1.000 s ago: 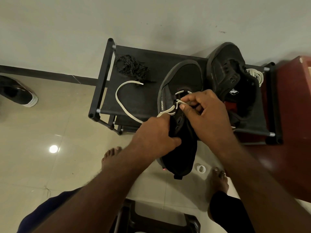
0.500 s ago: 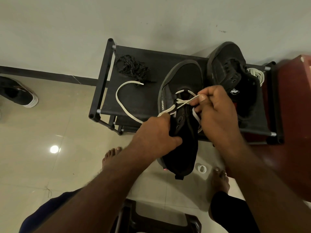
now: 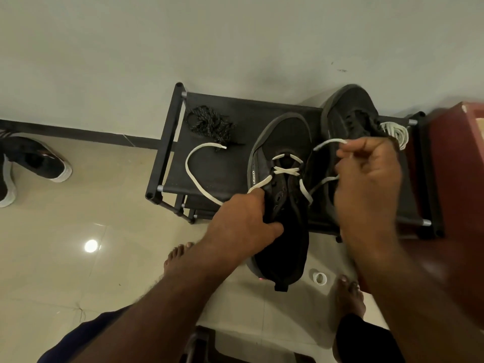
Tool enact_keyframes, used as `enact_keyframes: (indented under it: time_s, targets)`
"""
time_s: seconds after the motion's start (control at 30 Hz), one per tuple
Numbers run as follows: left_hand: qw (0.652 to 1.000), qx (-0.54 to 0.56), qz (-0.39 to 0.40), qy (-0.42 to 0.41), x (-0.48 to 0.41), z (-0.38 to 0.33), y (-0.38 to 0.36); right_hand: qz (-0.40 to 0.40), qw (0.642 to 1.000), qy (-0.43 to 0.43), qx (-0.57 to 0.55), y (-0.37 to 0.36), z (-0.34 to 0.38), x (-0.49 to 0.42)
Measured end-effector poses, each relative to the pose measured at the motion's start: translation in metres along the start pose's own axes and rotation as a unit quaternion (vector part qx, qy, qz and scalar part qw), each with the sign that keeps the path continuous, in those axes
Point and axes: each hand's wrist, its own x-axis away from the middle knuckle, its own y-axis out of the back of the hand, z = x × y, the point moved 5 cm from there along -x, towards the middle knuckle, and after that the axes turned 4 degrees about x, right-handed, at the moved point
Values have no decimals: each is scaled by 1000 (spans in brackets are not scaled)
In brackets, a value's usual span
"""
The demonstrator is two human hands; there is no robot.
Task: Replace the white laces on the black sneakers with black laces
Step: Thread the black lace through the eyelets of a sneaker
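My left hand grips the sneaker at the rack's near edge while my right hand pinches the white lace's loose end. I'm unlacing; next I draw it from the far eyelets. Black laces wait far left.

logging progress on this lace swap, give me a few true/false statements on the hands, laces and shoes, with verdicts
1. The left hand grips the black fabric sneaker threaded with a flat white lace. True.
2. The right hand is empty. False: it pinches that white lace.
3. The tangled bundle of black laces lies on the black fabric shoe rack. True.
4. The white lace is fully out of the held sneaker. False: it crosses the eyelets near the toe.
5. The second black sneaker lies on the floor tiles. False: it sits on the rack.
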Motion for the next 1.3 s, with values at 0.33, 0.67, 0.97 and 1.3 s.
enact_keyframes:
  time_s: [0.33, 0.67, 0.97, 1.3]
  targets:
    - [999, -46, -23, -2, 1, -12, 9, 248, 936, 40, 248, -30, -31, 32]
    - [962, 135, -210, -113, -17, -35, 41, 238, 915, 95, 312, -34, -45, 46]
    - [950, -90, -221, -201, -45, -41, 11, 223, 934, 83, 266, -32, -51, 44]
    - [949, -21, -263, -175, -46, -32, 9, 221, 938, 80, 256, -35, -52, 42]
